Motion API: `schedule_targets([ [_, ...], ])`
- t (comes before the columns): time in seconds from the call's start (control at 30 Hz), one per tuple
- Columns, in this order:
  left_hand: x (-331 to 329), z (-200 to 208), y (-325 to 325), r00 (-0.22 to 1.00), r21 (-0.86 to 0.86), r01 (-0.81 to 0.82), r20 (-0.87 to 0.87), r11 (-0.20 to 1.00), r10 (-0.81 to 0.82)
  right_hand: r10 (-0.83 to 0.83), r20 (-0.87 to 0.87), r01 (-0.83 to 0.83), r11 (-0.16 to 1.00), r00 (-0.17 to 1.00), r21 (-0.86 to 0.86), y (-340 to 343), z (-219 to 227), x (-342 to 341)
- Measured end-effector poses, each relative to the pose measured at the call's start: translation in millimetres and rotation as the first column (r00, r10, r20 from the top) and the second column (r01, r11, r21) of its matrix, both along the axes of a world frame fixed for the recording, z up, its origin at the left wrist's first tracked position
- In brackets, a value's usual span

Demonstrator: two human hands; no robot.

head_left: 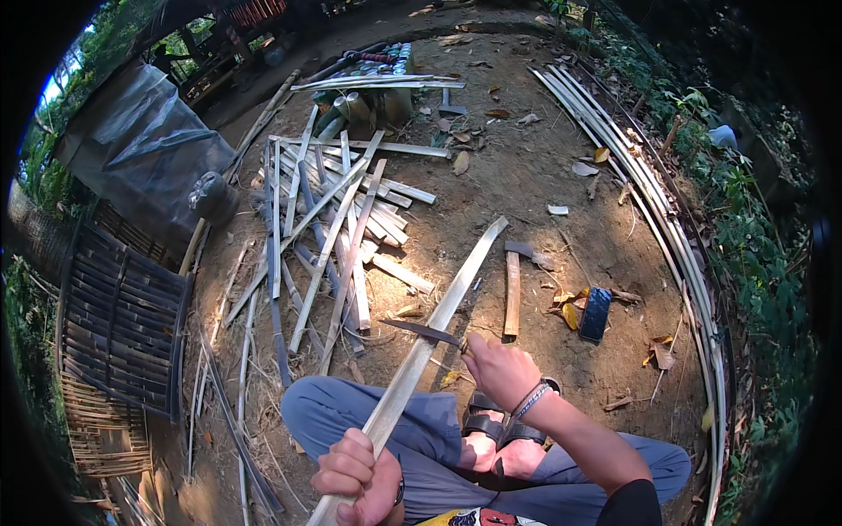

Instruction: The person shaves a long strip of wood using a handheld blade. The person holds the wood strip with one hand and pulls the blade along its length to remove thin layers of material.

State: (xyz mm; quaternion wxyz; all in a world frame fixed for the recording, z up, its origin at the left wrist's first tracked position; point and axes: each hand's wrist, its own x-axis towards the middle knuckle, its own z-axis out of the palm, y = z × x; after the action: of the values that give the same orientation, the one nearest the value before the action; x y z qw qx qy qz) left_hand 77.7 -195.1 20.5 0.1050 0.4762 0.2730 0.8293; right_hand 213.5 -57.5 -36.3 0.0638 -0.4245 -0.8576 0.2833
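Note:
A long pale strip of split bamboo (408, 377) slants from my lap up and away to the right. My left hand (353, 473) is wrapped round its lower part. In my right hand (500, 370) is the handle of a knife (423, 331), its dark curved blade lying across the strip about midway, pointing left. The fingers of that hand cover most of the handle. Beyond the right hand a hatchet (513, 294) with a wooden handle lies on the dirt. Farther right a dark smartphone (595, 314) rests among dry leaves.
Many split bamboo strips (338, 219) lie heaped ahead on the left. Long thin strips (671, 237) curve along the right edge beside green plants. A hammer (452, 103) lies near cut bamboo tubes (354, 105). Woven bamboo panels (118, 316) and a plastic sheet (145, 145) stand at left.

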Motion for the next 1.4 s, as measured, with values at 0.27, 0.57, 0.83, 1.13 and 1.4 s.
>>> schedule_targets([
  [0.27, -8, 0, -6, 0.999, 0.007, -0.014, 0.038, 1.0, 0.014, 0.036, -0.077, -0.039, 0.999, 0.996, -0.036, -14, -10, -7],
  [0.57, -1, -4, -5, 1.0, 0.003, 0.009, 0.017, 1.0, -0.009, 0.005, -0.042, -0.007, 0.999, 0.999, -0.046, 3, -34, 3],
  [0.83, 0, -4, -3, 0.998, -0.005, -0.028, 0.061, 1.0, 0.028, -0.018, -0.028, 0.016, 0.998, 0.999, -0.067, 3, -25, 0],
  [1.13, -4, -1, 2, 0.997, 0.014, -0.019, 0.08, 1.0, 0.018, -0.015, -0.045, 0.011, 0.995, 0.999, -0.097, 4, -30, -4],
  [1.4, -7, 0, -1, 0.996, 0.01, 0.001, 0.084, 1.0, -0.001, -0.054, -0.037, 0.051, 0.994, 0.998, -0.097, 2, -52, -2],
])
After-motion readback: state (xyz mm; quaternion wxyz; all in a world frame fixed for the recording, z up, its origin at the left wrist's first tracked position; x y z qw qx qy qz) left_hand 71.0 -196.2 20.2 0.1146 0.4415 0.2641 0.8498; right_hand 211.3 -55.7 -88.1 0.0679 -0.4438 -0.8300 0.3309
